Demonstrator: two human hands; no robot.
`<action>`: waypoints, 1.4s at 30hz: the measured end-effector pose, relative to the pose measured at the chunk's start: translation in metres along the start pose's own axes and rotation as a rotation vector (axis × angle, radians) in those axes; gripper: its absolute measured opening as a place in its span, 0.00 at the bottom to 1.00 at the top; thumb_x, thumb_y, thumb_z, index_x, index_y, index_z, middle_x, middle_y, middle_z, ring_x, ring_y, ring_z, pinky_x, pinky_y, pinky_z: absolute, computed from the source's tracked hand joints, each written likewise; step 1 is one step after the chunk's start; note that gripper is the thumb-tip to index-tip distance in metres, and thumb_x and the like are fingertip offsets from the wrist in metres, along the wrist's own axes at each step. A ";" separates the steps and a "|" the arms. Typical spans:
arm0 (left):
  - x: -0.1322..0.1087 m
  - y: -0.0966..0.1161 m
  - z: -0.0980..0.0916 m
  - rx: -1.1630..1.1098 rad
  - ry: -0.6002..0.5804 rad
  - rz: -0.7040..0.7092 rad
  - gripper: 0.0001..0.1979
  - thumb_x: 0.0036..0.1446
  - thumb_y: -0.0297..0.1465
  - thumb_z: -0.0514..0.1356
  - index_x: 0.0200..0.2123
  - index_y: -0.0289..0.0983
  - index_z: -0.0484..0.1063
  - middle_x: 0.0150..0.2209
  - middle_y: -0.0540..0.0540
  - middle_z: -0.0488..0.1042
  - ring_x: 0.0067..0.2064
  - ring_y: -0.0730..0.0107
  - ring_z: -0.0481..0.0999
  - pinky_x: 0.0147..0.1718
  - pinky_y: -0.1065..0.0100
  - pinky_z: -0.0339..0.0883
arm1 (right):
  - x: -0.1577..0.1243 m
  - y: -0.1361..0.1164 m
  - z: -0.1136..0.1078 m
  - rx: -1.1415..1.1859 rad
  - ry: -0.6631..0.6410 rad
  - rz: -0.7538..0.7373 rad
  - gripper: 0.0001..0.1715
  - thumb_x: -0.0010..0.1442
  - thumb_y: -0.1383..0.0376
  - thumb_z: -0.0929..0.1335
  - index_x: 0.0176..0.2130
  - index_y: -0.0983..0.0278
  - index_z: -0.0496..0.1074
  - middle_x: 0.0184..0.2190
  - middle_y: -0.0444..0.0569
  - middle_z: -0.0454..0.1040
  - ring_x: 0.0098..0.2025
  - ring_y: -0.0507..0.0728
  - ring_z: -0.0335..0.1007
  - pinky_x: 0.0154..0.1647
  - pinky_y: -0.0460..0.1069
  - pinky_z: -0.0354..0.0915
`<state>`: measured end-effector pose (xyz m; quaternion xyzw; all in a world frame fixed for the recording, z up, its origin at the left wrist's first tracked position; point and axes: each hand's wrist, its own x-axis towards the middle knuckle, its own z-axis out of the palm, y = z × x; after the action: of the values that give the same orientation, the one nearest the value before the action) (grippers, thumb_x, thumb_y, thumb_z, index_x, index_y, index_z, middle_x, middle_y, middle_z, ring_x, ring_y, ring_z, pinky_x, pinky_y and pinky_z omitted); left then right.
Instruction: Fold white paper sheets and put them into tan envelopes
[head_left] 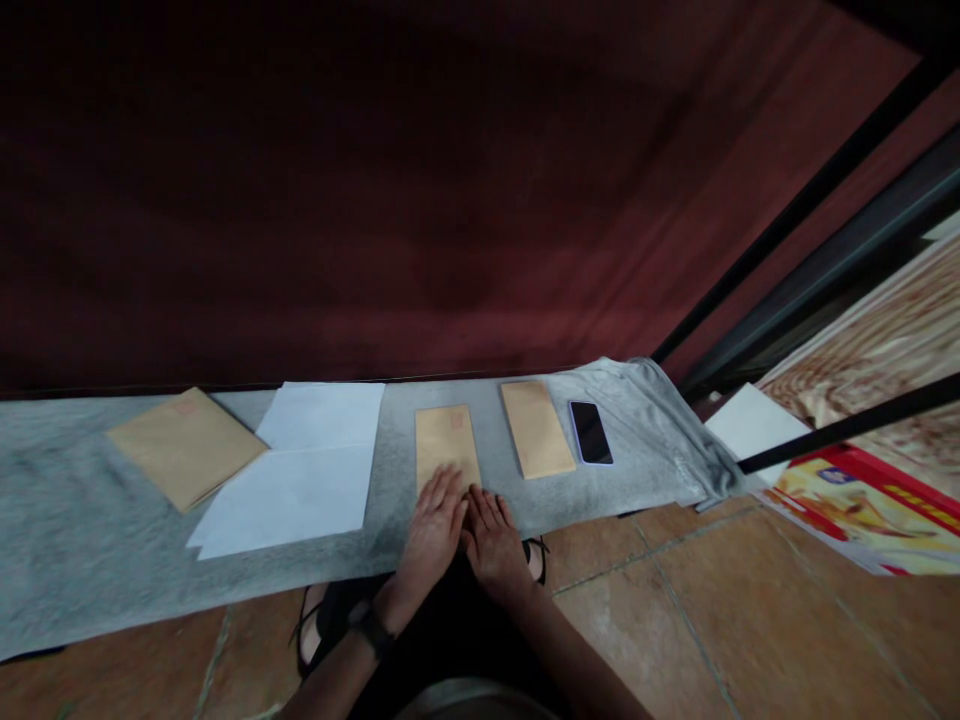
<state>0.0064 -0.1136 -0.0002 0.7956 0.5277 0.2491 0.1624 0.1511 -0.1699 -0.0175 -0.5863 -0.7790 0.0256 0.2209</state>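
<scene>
A brown paper envelope (444, 432) with a small red print near its top right lies on the grey cloth in front of me. My left hand (436, 515) rests flat on its lower part, fingers stretched out. Beside it my right hand (491, 535) lies flat at the envelope's lower right edge, fingers extended and the thumbs close together. The hands hide the bottom of the envelope. Just to the right is a second brown envelope (538, 430). White paper sheets (307, 475) with a crease across them lie to the left.
More brown envelopes (184, 445) overlap the sheets at far left. A phone (592, 433) lies on the right of the grey cloth (645, 430). Behind stands a dark red curtain (450, 250). Black bars (795, 210) and a colourful box (862, 505) are at right, above the tiled floor (720, 580).
</scene>
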 end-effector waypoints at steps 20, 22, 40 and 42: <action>0.080 -0.016 0.008 0.229 -0.198 0.098 0.27 0.67 0.32 0.48 0.68 0.36 0.60 0.70 0.38 0.59 0.73 0.52 0.52 0.69 0.45 0.42 | -0.003 0.004 -0.003 -0.028 -0.038 -0.046 0.33 0.72 0.60 0.62 0.72 0.61 0.53 0.71 0.55 0.54 0.72 0.63 0.52 0.70 0.63 0.53; 0.059 -0.018 0.003 0.213 -0.228 0.136 0.27 0.67 0.31 0.49 0.68 0.39 0.60 0.70 0.41 0.60 0.73 0.55 0.52 0.70 0.46 0.42 | -0.004 0.005 -0.003 -0.016 -0.051 -0.039 0.34 0.72 0.60 0.62 0.72 0.62 0.53 0.71 0.55 0.54 0.72 0.64 0.51 0.70 0.63 0.52; -0.008 -0.006 -0.009 0.088 -0.069 -0.194 0.28 0.66 0.35 0.55 0.67 0.34 0.62 0.71 0.27 0.52 0.73 0.36 0.48 0.66 0.37 0.44 | -0.007 0.006 0.004 -0.038 -0.064 -0.057 0.32 0.72 0.62 0.60 0.70 0.69 0.55 0.71 0.63 0.52 0.73 0.66 0.48 0.70 0.66 0.48; -0.008 -0.005 -0.008 0.082 -0.062 -0.193 0.28 0.66 0.35 0.54 0.67 0.33 0.61 0.71 0.26 0.53 0.72 0.37 0.49 0.66 0.38 0.45 | -0.007 0.006 0.004 -0.038 -0.058 -0.059 0.32 0.72 0.62 0.59 0.70 0.69 0.55 0.71 0.63 0.53 0.73 0.66 0.48 0.70 0.67 0.48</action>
<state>-0.0047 -0.1192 0.0018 0.7544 0.6064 0.1856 0.1693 0.1564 -0.1737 -0.0255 -0.5662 -0.8023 0.0212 0.1876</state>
